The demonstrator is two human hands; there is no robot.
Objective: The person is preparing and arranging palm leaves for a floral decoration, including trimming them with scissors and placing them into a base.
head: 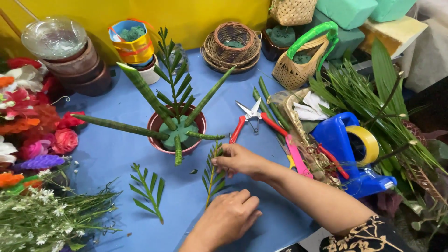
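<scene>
A dark red bowl (pixel 157 125) holds green floral foam (pixel 173 132) with several thick green spikes and an upright palm-like leaf (pixel 171 73) stuck in it. My right hand (pixel 239 159) pinches the upper part of a small fern-like leaf sprig (pixel 212 175) lying on the blue table (pixel 112 151) just right of the bowl. My left hand (pixel 229 215) rests palm down on the table below the sprig, fingers curled, holding nothing. A second leaf sprig (pixel 148 190) lies loose to the left.
Red-handled scissors (pixel 252 116) lie right of the bowl, beside a pink cutter (pixel 297 156) and a blue tape dispenser (pixel 351 151). Artificial flowers (pixel 32 126) crowd the left edge. Wicker baskets (pixel 233 44), foam blocks (pixel 347 11) and stacked bowls (pixel 70 58) line the back; green leaves (pixel 373 95) lie right.
</scene>
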